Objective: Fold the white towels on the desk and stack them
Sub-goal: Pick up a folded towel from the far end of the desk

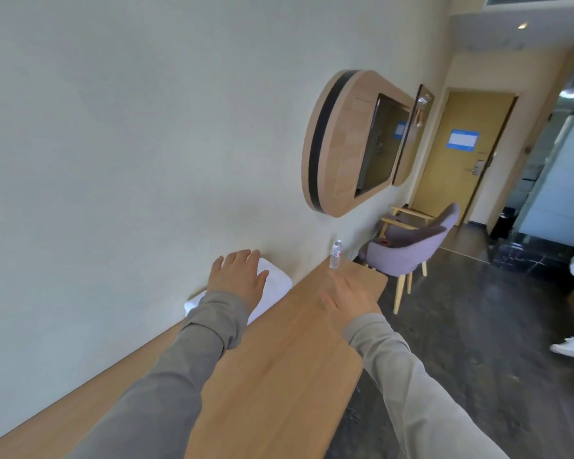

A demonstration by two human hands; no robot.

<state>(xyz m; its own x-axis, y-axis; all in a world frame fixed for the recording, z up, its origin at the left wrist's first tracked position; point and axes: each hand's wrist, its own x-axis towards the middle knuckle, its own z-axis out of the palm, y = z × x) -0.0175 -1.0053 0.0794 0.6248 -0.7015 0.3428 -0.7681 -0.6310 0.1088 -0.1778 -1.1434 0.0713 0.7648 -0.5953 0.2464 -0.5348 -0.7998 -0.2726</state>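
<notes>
Left of the water bottle (335, 258), on the worktop (279, 376), lies a white towel (277, 281), thick and folded flat. The left hand (237, 276) is over it, its grip wide with straight fingers. The blurry right hand (348, 298), near the bottle, has a wide grip, holding nothing.
</notes>
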